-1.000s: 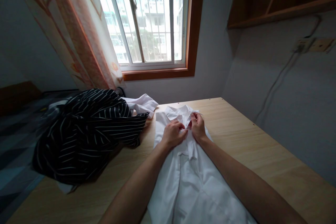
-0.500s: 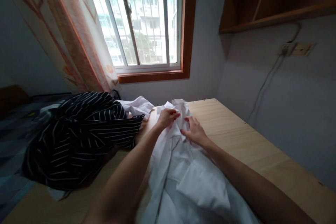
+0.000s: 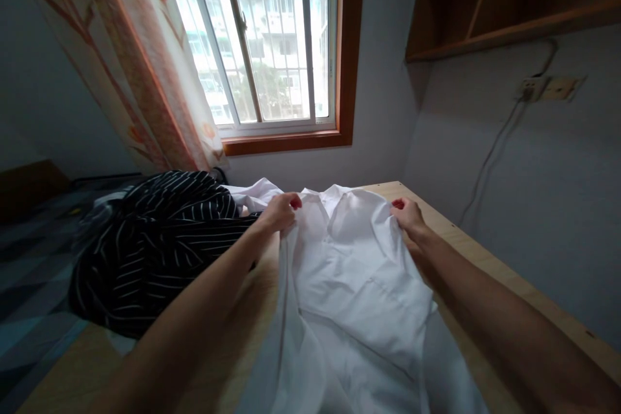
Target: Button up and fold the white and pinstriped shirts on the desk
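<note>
A white shirt (image 3: 349,272) stretches from the far side of the table toward me, its collar end away from me. My left hand (image 3: 283,210) pinches its left shoulder edge. On the opposite side, my right hand (image 3: 408,213) grips the right shoulder edge, fingers closed on the fabric. The cloth between the hands is spread and slightly lifted, with soft creases across the front. The lower part of the shirt runs out of view at the bottom.
A heap of black clothing with white stripes (image 3: 160,246) lies to the left, more white cloth (image 3: 257,193) behind it. The wooden table (image 3: 451,252) ends near the right wall. A window (image 3: 272,45), a curtain (image 3: 126,58), a wall shelf (image 3: 509,26) and a plugged-in cord (image 3: 490,155) surround it.
My hands have moved apart, left hand leftward and right hand rightward. The shirt's bunched collar end is now spread wide between them, and my right hand has closed on the fabric.
</note>
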Tool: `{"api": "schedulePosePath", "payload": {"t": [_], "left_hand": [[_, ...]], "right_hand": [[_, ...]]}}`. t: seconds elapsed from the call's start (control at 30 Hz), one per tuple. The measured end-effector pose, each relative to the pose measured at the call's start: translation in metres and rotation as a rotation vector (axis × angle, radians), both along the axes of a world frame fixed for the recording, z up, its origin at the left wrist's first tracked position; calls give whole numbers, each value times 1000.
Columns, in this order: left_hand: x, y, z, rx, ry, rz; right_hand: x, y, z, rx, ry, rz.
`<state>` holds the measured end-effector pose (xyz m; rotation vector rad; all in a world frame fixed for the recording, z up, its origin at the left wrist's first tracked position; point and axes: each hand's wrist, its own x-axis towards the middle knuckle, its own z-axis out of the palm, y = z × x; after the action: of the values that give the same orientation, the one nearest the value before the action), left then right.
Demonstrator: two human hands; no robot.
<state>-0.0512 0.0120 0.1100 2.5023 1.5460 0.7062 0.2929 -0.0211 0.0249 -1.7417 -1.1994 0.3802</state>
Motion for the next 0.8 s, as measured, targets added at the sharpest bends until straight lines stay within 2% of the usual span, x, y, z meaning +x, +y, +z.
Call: {"api": "schedulePosePath", "payload": {"t": [0.07,0.13,0.2,0.27,0.33,0.4,0.47,0.53,0.6,0.7,0.8], "left_hand": [[-26,6,28,105,52,90],[-46,6,46,191,158,144],[-55,0,51,267,339,192],[-52,-7,47,323,513,229],[-40,-14,36,350,600,233],[-21,-20,21,331,595,136],[0,-28,3,224,527,-110],[18,-39,-20,35,397,-400],[32,-53,-43,-105,286,-566],[42,-72,-73,-76,229,-648],[46,-83,-89,43,257,-606]], "right_hand": [[26,1,11,-11,-1,10],[47,2,17,-34,-17,44],[60,3,20,-80,-59,60],[64,6,20,-127,-128,26],[56,9,20,-143,-205,-37],[34,11,18,-111,-274,-59],[4,8,13,-70,-356,29],[-27,2,2,-66,-455,216],[-51,-7,-12,-76,-486,318],[-65,-21,-31,-79,-508,285],[-61,-32,-42,-52,-555,324]]}}
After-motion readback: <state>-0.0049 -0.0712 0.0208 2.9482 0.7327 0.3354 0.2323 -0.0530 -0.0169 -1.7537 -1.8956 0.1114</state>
